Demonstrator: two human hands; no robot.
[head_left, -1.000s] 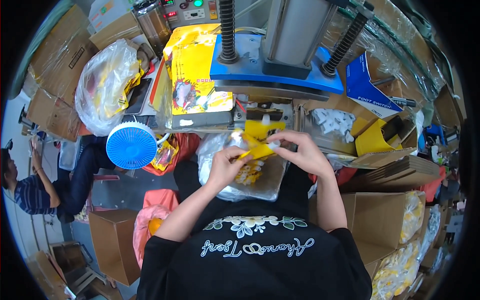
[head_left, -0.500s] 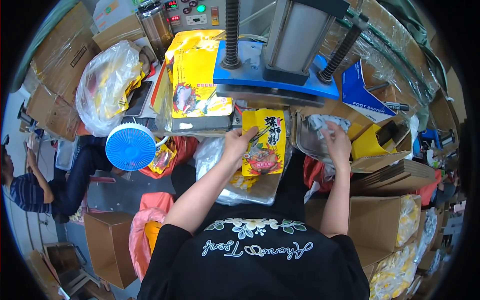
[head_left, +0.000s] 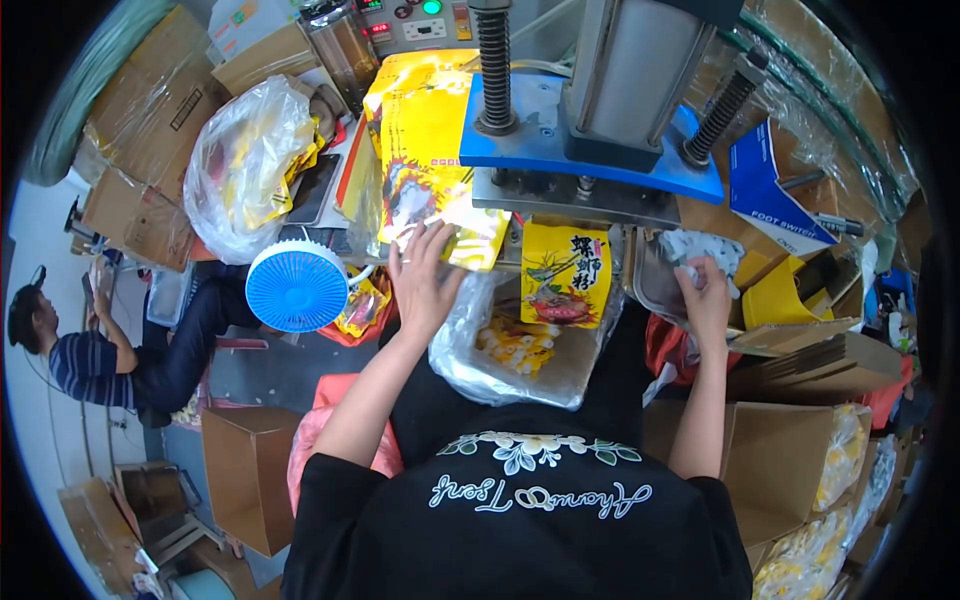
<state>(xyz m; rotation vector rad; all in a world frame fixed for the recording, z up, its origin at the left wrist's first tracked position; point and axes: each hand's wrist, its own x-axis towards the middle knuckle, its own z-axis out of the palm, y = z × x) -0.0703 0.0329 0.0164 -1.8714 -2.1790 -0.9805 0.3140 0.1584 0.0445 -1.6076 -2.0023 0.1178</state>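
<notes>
Over the lower edge of a stack of flat yellow printed pouches [head_left: 425, 150], my left hand [head_left: 425, 285] is open, fingers spread against the top pouch. Another yellow pouch [head_left: 565, 285] hangs with its upper edge at the lowered plate [head_left: 575, 205] of a blue press [head_left: 590, 135]; neither hand holds it. My right hand [head_left: 708, 300] is at a metal tray [head_left: 660, 285] of small white pieces [head_left: 705, 245]. Its thumb and fingers are closed on what looks like one small white piece.
A plastic-lined box [head_left: 500, 370] holding yellow-and-white items sits below the press. A blue fan [head_left: 297, 285] stands left of my left hand. An open carton [head_left: 790, 290] is right of the tray. Another person [head_left: 90, 350] sits at far left.
My left hand let go of the pouch at the press and moved left to the stack. The press plate came down. My right hand stayed at the tray; the whole view shifted somewhat.
</notes>
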